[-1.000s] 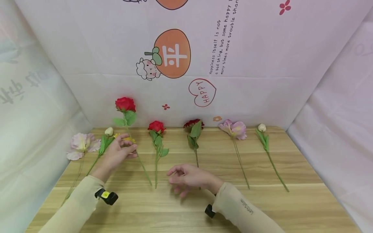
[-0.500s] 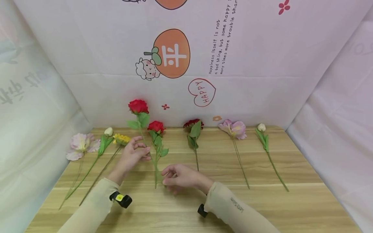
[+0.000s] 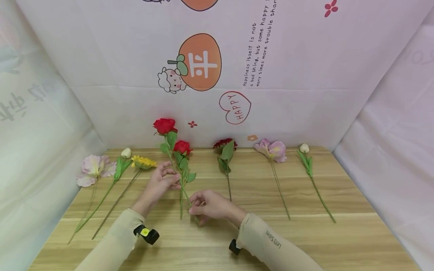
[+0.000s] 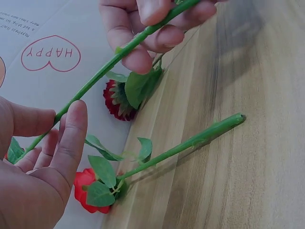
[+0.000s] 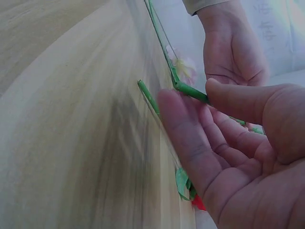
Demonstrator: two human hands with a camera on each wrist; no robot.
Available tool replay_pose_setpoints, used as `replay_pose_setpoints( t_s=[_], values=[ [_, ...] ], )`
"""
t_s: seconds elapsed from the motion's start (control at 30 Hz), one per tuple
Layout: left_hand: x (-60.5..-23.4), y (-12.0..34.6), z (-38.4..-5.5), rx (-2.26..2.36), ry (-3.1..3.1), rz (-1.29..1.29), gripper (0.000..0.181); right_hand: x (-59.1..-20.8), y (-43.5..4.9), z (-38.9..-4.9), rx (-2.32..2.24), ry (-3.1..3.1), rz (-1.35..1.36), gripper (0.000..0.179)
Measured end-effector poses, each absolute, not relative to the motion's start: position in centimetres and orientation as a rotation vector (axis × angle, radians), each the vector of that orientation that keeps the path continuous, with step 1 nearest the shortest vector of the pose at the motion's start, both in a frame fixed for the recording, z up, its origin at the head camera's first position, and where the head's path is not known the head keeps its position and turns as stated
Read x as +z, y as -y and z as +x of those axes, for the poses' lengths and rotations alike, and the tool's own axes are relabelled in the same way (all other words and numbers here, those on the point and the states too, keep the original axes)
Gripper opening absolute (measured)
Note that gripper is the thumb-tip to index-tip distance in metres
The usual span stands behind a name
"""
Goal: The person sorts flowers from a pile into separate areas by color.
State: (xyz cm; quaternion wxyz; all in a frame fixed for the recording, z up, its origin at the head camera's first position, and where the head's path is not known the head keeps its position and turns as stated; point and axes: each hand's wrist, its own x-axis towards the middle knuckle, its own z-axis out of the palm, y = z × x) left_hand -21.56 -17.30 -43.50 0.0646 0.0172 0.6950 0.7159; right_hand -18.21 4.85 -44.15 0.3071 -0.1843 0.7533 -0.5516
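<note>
A red rose (image 3: 165, 126) with a long green stem is raised and tilted above the table. My left hand (image 3: 164, 178) pinches its stem partway down, between thumb and fingers. Near the stem's lower end, my right hand (image 3: 211, 205) has thumb and fingers around it; the right wrist view shows the stem (image 5: 191, 92) between thumb and index finger. Behind the raised rose, partly covered by it, a second red rose (image 3: 183, 147) lies on the wooden table (image 3: 217, 244). In the left wrist view that lying rose's stem (image 4: 190, 143) is apart from both hands.
Left of the hands lie a yellow flower (image 3: 143, 162), a white tulip (image 3: 126, 153) and a pale purple flower (image 3: 96, 167). To the right are a dark red flower (image 3: 225, 160), another purple flower (image 3: 272, 149) and another white tulip (image 3: 304, 148). A printed cloth (image 3: 288, 75) hangs behind.
My left hand has carried the raised rose rightward, its lower stem end now reaching my right hand. My right hand has moved slightly left and now holds the stem. The yellow flower is uncovered.
</note>
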Motion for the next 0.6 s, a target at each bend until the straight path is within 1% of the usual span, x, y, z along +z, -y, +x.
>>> replay_pose_setpoints(
  t_s=[0.27, 0.6],
  values=[
    [-43.70, 17.47, -21.32, 2.088, -2.098, 0.044, 0.065, -44.50, -4.79, -18.20, -1.476, -2.021, -0.468, 0.029],
    [-44.23, 18.04, -21.02, 1.968, -2.152, 0.157, 0.059, -45.06, -5.12, -18.47, -1.446, -2.083, -0.459, 0.027]
  ],
)
